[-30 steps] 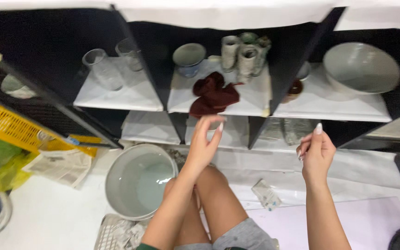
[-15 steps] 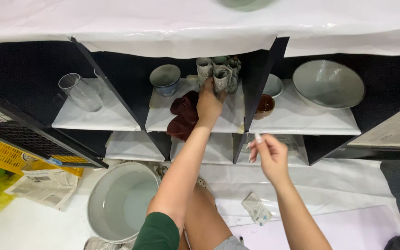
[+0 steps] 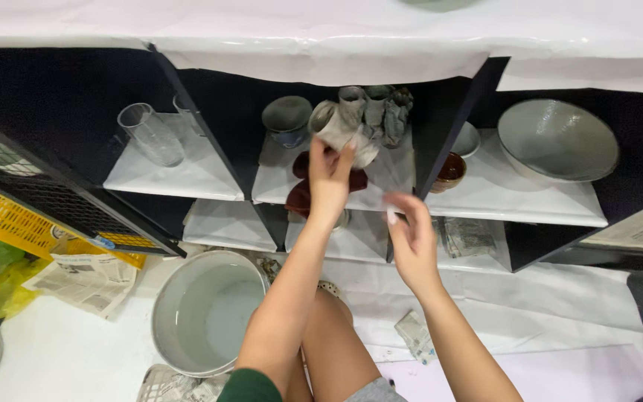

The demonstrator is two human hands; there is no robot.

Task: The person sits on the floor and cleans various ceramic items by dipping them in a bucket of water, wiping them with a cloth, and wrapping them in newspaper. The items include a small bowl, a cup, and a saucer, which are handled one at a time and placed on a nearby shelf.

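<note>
Two hands at work: a seated person reaches into a black shelf unit (image 3: 455, 112) lined with white paper.
Shelf unit: the landmark; its centre bay is crowded, its upright dividers close in on both sides of the reach.
Large grey bowl (image 3: 557, 139): in the bay right of centre, well apart from the hands.
Grey tub (image 3: 206, 313): on the floor below the shelf unit, beside the person's knee.
Left hand (image 3: 329, 179): closed around a pale grey cup (image 3: 340, 128), tilted and lifted off the centre shelf.
Right hand (image 3: 413, 238): loosely spread, holding nothing, below the shelf's front edge (blurred).
Cup cluster (image 3: 377, 112): touching or just behind the held cup; a knock could topple them.
Dark red bowls (image 3: 303, 195): directly under the wrist; a slipped cup would likely land on them.
Glass tumbler (image 3: 150, 134): in the left bay, out of harm's way.
Open room: straight back toward the person, over the floor paper.
</note>
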